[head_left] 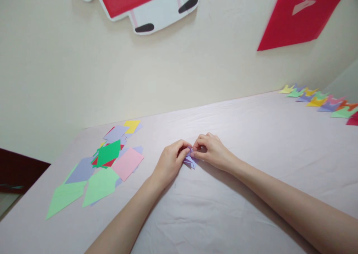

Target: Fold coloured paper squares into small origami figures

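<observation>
A small piece of folded purple paper (190, 162) is pinched between my two hands, just above or on the pale cloth (223, 216). My left hand (171, 157) grips its left side, thumb and fingers closed. From the right, my right hand (212, 151) pinches the paper's upper edge with thumb and forefinger. Creases and a pointed lower end show below the fingertips. The fingers hide the upper part of the paper.
Loose paper squares, among them a green sheet (109, 153), a pink sheet (128, 163) and a light green sheet (101, 185), overlap on the left. Several folded paper shapes (316, 101) stand in rows at the far right. A wall (167, 71) rises behind.
</observation>
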The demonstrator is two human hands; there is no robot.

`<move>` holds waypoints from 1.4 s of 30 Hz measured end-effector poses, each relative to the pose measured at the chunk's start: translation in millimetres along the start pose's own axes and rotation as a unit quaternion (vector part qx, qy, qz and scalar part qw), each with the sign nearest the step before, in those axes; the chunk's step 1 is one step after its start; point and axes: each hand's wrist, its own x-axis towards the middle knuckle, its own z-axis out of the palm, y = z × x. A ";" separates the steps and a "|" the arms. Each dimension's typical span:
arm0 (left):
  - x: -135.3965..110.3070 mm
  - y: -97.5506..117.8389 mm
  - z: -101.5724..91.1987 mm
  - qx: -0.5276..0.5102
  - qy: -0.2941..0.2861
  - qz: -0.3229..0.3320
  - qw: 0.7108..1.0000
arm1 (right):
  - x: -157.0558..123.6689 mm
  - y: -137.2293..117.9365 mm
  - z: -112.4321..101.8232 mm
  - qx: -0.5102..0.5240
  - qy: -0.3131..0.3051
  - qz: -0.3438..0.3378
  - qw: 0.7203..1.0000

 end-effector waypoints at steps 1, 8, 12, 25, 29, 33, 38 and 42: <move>-0.4 -0.1 -0.2 0.000 0.001 0.002 1.000 | 0.6 0.6 0.4 -0.001 -0.001 -0.004 1.000; -1.1 2.5 -1.5 0.037 -0.014 -0.005 0.999 | 1.8 3.5 1.4 0.001 0.002 -0.061 0.998; 0.1 -1.0 0.4 -0.004 0.009 -0.022 1.000 | 0.7 3.9 0.1 0.024 0.005 -0.077 0.997; -1.3 -3.8 4.3 0.061 0.029 0.003 0.998 | -0.7 4.7 1.0 0.050 0.023 -0.058 0.997; -0.4 -1.1 5.8 0.091 0.036 0.013 0.995 | 0.1 3.4 1.0 0.042 0.018 -0.053 0.998; -2.8 -1.4 4.5 0.052 0.035 -0.008 0.998 | 1.1 2.7 1.1 0.035 0.010 -0.050 0.998; -4.5 -1.1 3.2 0.029 0.041 -0.024 0.998 | 1.4 4.1 1.8 0.024 0.014 -0.054 0.998; -3.0 -2.1 4.5 0.041 0.044 -0.024 0.998 | 0.2 4.5 1.8 0.024 0.020 -0.061 0.998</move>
